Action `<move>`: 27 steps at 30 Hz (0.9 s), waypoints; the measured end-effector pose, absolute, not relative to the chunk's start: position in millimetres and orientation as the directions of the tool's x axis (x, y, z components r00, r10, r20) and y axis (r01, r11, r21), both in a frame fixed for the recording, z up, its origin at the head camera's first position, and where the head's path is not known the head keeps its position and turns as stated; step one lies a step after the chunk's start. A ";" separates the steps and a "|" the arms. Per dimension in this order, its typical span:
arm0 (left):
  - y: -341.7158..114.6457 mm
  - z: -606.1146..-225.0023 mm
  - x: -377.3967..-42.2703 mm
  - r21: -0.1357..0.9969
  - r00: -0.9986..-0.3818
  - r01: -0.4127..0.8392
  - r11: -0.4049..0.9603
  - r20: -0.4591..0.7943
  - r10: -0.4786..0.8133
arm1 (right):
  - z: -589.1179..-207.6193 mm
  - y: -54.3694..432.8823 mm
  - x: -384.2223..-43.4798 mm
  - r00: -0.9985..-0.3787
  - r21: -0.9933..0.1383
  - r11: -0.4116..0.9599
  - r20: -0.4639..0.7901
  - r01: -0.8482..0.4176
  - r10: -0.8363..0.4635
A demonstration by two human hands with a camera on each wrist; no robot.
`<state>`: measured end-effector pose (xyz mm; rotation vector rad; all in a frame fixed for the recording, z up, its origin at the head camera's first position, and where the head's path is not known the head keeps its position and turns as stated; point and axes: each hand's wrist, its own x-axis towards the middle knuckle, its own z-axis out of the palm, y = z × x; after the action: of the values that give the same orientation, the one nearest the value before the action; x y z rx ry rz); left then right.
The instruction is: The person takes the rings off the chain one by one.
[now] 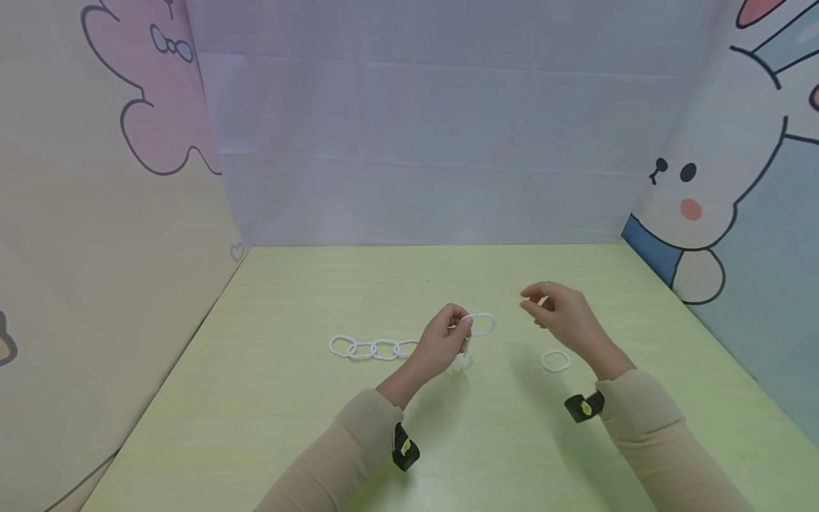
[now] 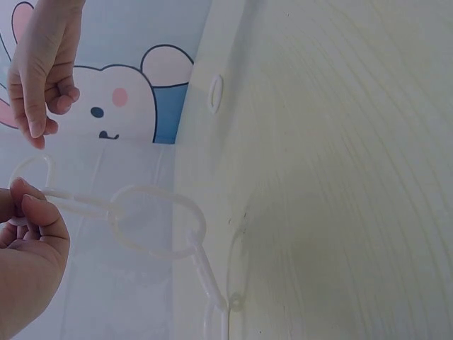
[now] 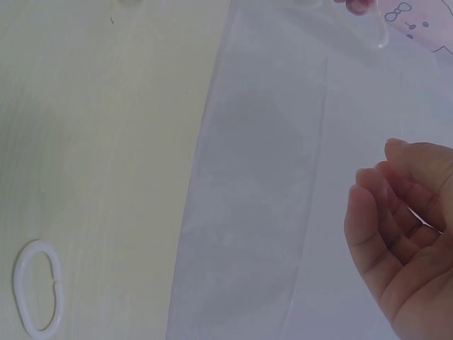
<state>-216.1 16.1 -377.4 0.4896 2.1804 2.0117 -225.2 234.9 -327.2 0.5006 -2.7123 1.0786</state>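
My left hand [image 1: 443, 340] pinches the end of a white plastic chain [image 1: 385, 349] between thumb and fingers. An end link [image 1: 483, 324] sticks out to the right of the fingertips. From the pinch, more links [image 2: 159, 221] hang down toward the table, as the left wrist view shows. Left of the hand, the rest of the chain lies on the table in a row. My right hand [image 1: 563, 313] is raised to the right, its fingers loosely bent and nothing between them. Below it on the table lies a single loose white link [image 1: 555, 361], which has a small gap in one side [image 3: 55, 283].
The pale green table [image 1: 288, 427] runs back to a plain whitish sheet [image 1: 416, 142]. Walls with cartoon figures stand on both sides, a pink one on the left [image 1: 160, 135] and a rabbit [image 1: 710, 185] on the right. Dark wrist cameras sit below both cuffs.
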 end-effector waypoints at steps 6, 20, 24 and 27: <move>16.6 -377.7 -215.5 0.988 -0.940 0.145 0.056 0.120 0.320 | -327.1 230.3 -222.9 -0.917 -0.624 0.673 0.307 -0.397 -0.255; 23.3 -378.3 -211.1 0.987 -0.941 0.150 0.053 0.126 0.315 | -328.9 228.6 -216.5 -0.907 -0.638 0.645 0.312 -0.420 -0.282; 26.7 -378.0 -209.3 0.988 -0.943 0.142 0.051 0.120 0.311 | -329.3 229.4 -214.4 -0.904 -0.652 0.626 0.313 -0.428 -0.292; 29.6 -378.2 -208.1 0.988 -0.944 0.146 0.045 0.126 0.306 | -330.4 229.0 -212.6 -0.905 -0.674 0.603 0.305 -0.426 -0.298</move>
<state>-208.1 29.6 -378.2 0.4756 2.1815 2.0379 -212.6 229.0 -330.4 0.6073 -2.6663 1.1850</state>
